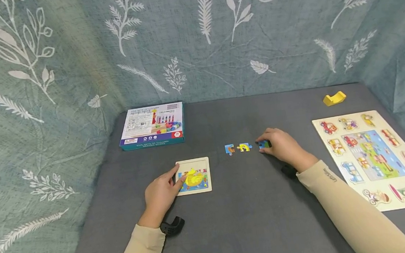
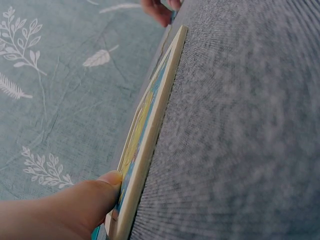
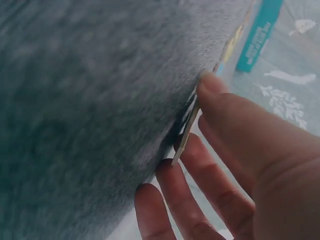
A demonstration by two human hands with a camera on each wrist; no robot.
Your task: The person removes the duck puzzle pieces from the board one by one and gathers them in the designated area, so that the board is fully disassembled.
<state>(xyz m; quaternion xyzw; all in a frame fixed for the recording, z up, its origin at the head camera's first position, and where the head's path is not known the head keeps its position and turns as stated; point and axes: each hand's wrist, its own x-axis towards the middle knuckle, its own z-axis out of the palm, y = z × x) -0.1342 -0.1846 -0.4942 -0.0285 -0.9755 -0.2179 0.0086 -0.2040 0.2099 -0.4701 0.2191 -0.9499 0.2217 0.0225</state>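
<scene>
My left hand [image 1: 162,192] holds a small wooden duck puzzle board [image 1: 208,174] by its left side, the board lying flat on the table. In the left wrist view the thumb [image 2: 107,182] presses on the pale rim, beside the picture; the fingers beneath are mostly hidden. To the right, my right hand [image 1: 281,145] pinches a blue and green puzzle piece [image 1: 263,144] between thumb and fingers. Seen edge-on in the right wrist view, this thin piece [image 3: 186,132] is tilted off the cloth. Two loose pieces, one blue and orange [image 1: 229,149] and one yellow [image 1: 244,147], lie to its left.
A boxed bead set [image 1: 152,127] lies at the back left of the dark grey table. On the right is a large wooden picture board [image 1: 318,126] with several vehicle and figure shapes. Behind it sits a yellow block [image 1: 334,98]. A patterned green curtain [image 1: 191,75] hangs behind the table.
</scene>
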